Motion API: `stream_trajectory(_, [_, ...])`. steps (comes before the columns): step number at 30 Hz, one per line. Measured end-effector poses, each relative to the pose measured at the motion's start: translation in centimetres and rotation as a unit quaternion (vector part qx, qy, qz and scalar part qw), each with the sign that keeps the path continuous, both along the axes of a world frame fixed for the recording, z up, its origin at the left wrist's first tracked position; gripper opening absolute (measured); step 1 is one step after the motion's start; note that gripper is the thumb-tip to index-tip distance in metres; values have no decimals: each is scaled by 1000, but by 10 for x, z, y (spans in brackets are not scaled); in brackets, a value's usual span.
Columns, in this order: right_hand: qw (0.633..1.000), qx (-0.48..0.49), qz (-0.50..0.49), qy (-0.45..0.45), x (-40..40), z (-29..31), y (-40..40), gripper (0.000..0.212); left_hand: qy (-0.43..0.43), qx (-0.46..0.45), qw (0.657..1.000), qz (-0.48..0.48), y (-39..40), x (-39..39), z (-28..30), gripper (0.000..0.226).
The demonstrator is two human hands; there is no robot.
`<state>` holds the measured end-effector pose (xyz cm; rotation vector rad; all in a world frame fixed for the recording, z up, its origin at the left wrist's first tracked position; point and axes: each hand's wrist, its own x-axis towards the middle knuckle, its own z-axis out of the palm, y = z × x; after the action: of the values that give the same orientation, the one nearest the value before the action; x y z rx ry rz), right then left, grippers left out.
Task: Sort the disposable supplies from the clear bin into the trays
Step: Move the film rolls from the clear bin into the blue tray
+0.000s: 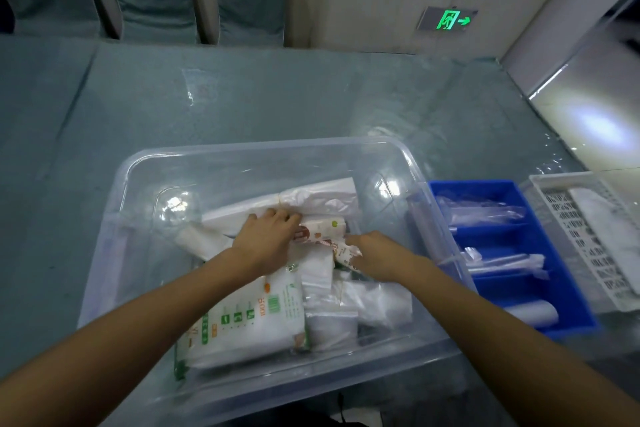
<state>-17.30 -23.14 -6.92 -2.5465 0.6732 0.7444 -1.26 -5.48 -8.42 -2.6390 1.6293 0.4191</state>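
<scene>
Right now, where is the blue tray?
In the head view, the blue tray sits on the table to the right of the clear bin, touching its side, with the white slotted basket just beyond it on the right.

head view | worn on head | faces forward and down | close over clear bin (263, 156) on table (242, 97)

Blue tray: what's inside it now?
The blue tray has dividers: clear plastic-wrapped items in the far section, more in the middle, a white roll nearest. The bin wall blurs its left edge.
</scene>
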Motion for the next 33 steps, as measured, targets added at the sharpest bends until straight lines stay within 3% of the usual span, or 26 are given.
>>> stream_trajectory(7, [999,-13,12,26,16,-24,-4,28,6,-10,999,46,28,15,17,59])
stream_trajectory(13, [1000,-2,-11,-1,23,-37,3,51,21,-30,997,61,45,19,30,57])
stream_trajectory(16, [999,-17,-19,-23,22,-37,8,53,25,-41,996,73,54,21,36,55])
stream_trajectory(21, [998,-36,-20,-45,24,-15,10,47,28,-59,995,78,61,25,45,50])
stream_trajectory(27, [986,-149,40,-60,11,15,17,34,32,-93,994,56,54,27,64,45])
stream_trajectory(33, [967,-204,-1,-152,-13,61,26,38,42,-139,989,35,44,27,87,46])
